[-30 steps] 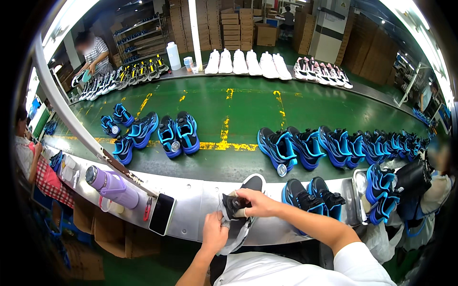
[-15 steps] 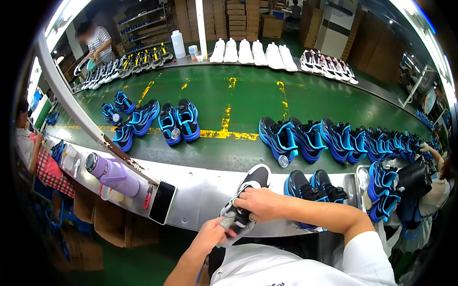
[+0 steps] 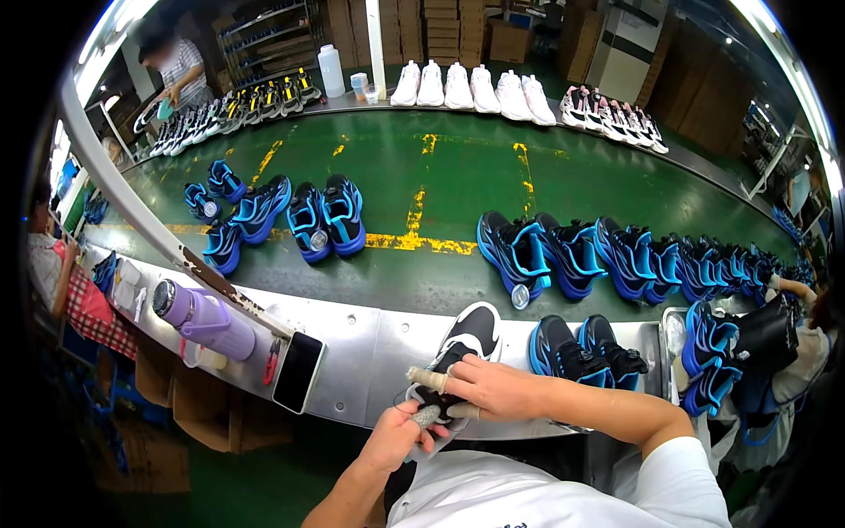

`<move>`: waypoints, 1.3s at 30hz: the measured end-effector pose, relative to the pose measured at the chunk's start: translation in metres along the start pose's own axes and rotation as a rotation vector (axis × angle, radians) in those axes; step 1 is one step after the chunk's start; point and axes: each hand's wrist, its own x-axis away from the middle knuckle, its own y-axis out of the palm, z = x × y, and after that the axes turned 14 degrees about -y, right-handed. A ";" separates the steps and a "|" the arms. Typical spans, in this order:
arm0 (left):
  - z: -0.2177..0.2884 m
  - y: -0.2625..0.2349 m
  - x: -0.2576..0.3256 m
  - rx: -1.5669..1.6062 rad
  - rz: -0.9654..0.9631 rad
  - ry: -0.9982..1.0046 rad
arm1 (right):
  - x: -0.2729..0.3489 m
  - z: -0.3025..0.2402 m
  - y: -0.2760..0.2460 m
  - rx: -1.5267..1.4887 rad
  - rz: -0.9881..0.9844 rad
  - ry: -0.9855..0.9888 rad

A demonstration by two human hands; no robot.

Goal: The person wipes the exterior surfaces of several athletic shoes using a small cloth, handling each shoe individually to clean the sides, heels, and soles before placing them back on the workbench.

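Black-and-white, the shoe is lying beneath the fingers, toe beyond them; the right hand is now spreading its fingers apart over it, the left hand still pinching its heel end, so work seemingly is continuing there.

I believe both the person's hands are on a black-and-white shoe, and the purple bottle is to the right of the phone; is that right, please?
Not quite: the purple bottle is to the left of the phone, as the head view shows. The left hand and right hand are both on the shoe.
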 end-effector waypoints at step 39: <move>-0.013 0.036 0.014 0.074 -0.099 -0.145 | 0.006 0.013 0.013 -0.202 -0.057 0.047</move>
